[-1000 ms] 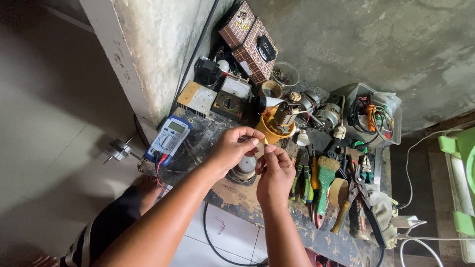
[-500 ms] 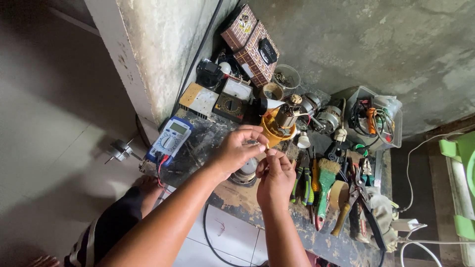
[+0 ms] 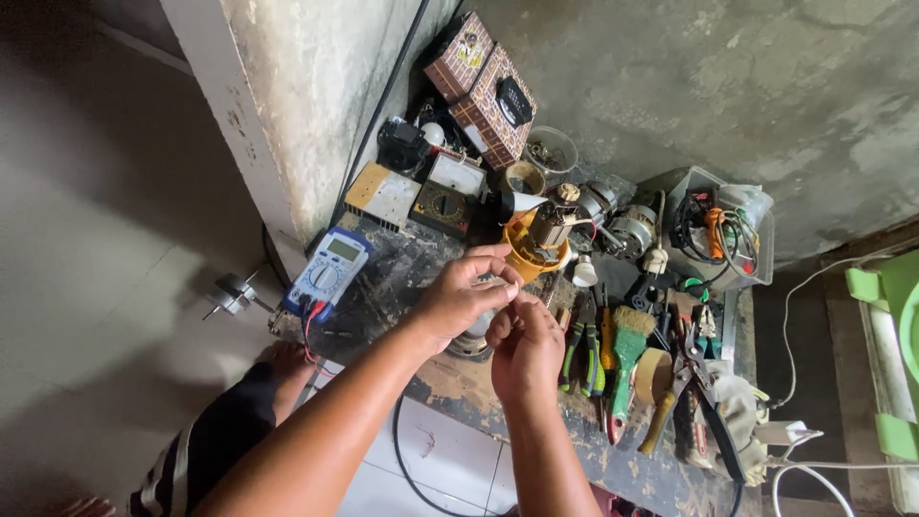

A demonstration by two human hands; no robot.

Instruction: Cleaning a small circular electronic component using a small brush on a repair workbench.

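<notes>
My left hand and my right hand meet over the middle of a dirty workbench. Their fingertips pinch a small pale part between them; it is too small to identify. Just under the hands lies a round metal piece, mostly hidden. Beyond my fingers stands a small electric motor in an orange housing. A blue multimeter with red and black leads lies to the left on the bench.
Pliers, a green-handled brush, a tape roll and cutters lie to the right. A clear tub of wires, more motors, brick-patterned boxes and a concrete wall stand behind. A small fan part lies on the floor, left.
The hands have stayed together over the bench, with only small finger movements. The view has shifted slightly.
</notes>
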